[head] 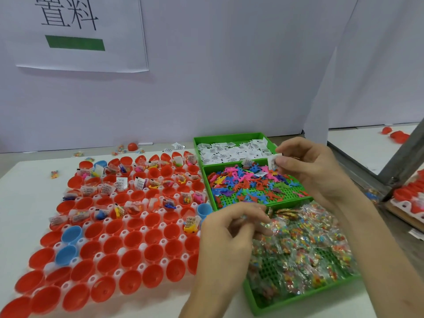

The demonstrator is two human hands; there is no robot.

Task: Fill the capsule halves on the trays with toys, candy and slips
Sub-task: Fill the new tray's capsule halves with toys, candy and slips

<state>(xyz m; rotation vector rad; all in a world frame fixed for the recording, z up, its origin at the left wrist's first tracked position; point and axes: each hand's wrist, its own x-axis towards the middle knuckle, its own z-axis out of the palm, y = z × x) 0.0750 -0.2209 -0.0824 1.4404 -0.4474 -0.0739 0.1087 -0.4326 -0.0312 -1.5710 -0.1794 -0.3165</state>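
Note:
A white tray (144,228) holds rows of red capsule halves (135,258) and a few blue ones (71,234); the far rows hold toys, candy and slips, the near rows show nothing inside. My right hand (312,166) hovers over the toy bin (252,187) and pinches white paper slips (273,161). My left hand (231,235) is over the near bin's left edge, its curled fingers pinching a clear candy packet (275,226). The far bin (231,151) holds more slips.
Three green bins stand in a row right of the tray; the near one (302,251) is heaped with candy packets. Loose candy, a red capsule half (132,146) and slips lie by the white back wall. Another tray of red halves (410,196) sits at far right behind a metal post.

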